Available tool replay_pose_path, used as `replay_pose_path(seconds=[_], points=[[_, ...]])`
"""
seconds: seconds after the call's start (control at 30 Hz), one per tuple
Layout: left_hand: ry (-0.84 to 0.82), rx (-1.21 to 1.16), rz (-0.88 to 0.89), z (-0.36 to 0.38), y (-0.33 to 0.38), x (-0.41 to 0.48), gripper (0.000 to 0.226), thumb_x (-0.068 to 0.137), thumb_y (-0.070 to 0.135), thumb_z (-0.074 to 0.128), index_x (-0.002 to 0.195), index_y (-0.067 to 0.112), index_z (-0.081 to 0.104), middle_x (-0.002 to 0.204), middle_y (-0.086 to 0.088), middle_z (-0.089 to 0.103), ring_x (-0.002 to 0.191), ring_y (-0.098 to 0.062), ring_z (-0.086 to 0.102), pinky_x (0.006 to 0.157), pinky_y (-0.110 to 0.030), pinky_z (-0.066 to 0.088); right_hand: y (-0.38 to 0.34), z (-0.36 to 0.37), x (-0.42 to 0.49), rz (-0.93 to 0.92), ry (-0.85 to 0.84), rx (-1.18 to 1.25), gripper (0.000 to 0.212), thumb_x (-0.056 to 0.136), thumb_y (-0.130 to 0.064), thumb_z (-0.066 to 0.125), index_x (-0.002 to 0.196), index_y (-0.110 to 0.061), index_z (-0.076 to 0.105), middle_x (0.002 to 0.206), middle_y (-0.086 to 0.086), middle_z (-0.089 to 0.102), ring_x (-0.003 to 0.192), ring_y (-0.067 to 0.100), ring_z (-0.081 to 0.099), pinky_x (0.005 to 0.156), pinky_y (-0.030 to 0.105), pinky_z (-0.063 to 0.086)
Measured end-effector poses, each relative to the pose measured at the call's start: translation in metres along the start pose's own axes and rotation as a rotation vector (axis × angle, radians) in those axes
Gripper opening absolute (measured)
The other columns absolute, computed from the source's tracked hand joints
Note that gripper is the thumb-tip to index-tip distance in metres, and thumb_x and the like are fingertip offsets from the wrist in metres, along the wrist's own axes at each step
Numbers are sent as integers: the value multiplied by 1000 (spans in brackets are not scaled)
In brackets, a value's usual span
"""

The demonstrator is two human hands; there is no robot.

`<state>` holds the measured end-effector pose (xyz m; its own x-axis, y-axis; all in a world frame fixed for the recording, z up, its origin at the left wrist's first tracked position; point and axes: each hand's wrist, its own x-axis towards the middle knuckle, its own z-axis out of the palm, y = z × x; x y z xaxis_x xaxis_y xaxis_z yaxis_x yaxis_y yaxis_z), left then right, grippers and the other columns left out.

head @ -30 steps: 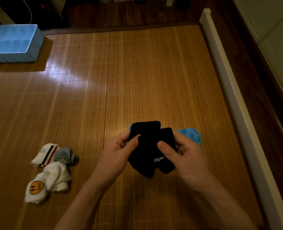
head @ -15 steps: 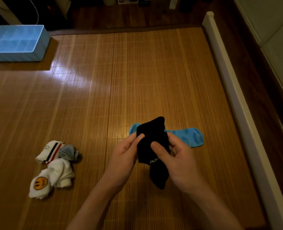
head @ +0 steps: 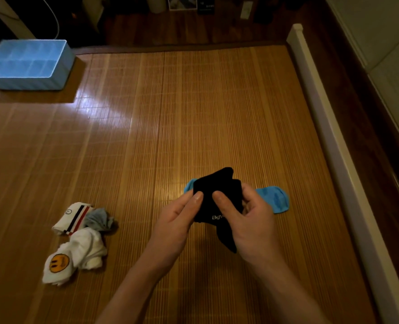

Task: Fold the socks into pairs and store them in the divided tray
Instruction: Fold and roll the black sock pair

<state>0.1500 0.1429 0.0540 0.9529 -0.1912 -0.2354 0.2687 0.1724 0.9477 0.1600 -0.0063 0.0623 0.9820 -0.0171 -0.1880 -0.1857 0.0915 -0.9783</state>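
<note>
I hold the black fabric socks with white lettering (head: 217, 197) lifted above the woven bamboo mat (head: 193, 113), near its middle. My left hand (head: 177, 220) has its grip pinching the bundle's left edge, thumb on top. My right hand (head: 250, 220) pinches the right side, thumb on the front, and a loose end hangs below. Just behind lies a flat light blue sock (head: 273, 197). Left of me sit a white striped sock (head: 71, 216), a crumpled grey sock (head: 98, 218) and a white smiley-face sock (head: 76, 253). The light blue divided plastic tray (head: 32, 83) stands far left.
</note>
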Motion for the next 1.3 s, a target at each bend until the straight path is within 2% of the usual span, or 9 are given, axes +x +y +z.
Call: replay_pose_path(seconds=[0.17,0.3,0.4,0.57,0.7,0.83,1.03,1.17,1.3], points=[[17,40,9,0,2,-5,38,106,34,38,123,29,72,122,-7,71,118,-24,65,97,-34,54,-2,5,-2,10,35,3,25,88,-30,70,111,-19,70,102,-6,77,96,9,73,79,22,58],[32,13,18,-1,2,-12,38,106,31,39,124,22,71,123,-7,71,120,-22,65,97,-29,53,-3,7,-5,8,51,1,20,89,-28,71,107,-20,70,99,-6,77,94,9,74,76,21,58],[35,29,18,-2,1,-15,37,106,34,40,124,23,71,122,-8,71,119,-24,65,96,-34,52,-1,9,-7,5,70,-18,18,89,-27,72,105,-21,69,97,-7,77,92,8,74,75,20,58],[55,113,112,3,6,-15,31,98,32,63,127,42,66,123,7,72,116,-11,68,89,-18,55,1,11,-5,0,66,-53,20,89,-28,73,107,-19,69,96,-7,77,90,8,74,71,21,59],[138,99,142,4,4,-10,29,99,22,56,126,29,66,118,7,75,112,-11,70,86,-17,56,3,12,-1,29,25,-7,22,89,-28,72,109,-20,70,99,-6,78,93,11,75,75,24,60],[159,26,121,3,3,-9,30,100,26,53,123,34,71,120,1,75,114,-16,70,87,-21,56,0,5,1,31,27,38,23,89,-32,68,107,-18,66,92,-1,78,87,16,76,69,24,60],[86,-37,71,0,7,-8,31,102,31,52,129,31,69,128,-3,71,122,-21,66,93,-24,55,-6,-4,7,-154,129,-247,20,86,-41,68,97,-25,69,96,-8,72,96,13,69,82,40,59],[108,-75,51,-1,7,-8,34,102,33,52,130,22,68,127,-9,71,119,-27,68,90,-31,59,-6,-10,13,-92,43,-238,25,84,-41,72,104,-27,63,100,-10,69,100,9,68,85,34,60],[165,-228,51,-2,15,-5,37,99,34,54,128,17,69,126,-13,71,115,-27,70,82,-27,58,2,-25,12,-45,-112,-183,41,76,-47,78,108,-27,59,106,-11,70,107,10,68,93,35,57]])
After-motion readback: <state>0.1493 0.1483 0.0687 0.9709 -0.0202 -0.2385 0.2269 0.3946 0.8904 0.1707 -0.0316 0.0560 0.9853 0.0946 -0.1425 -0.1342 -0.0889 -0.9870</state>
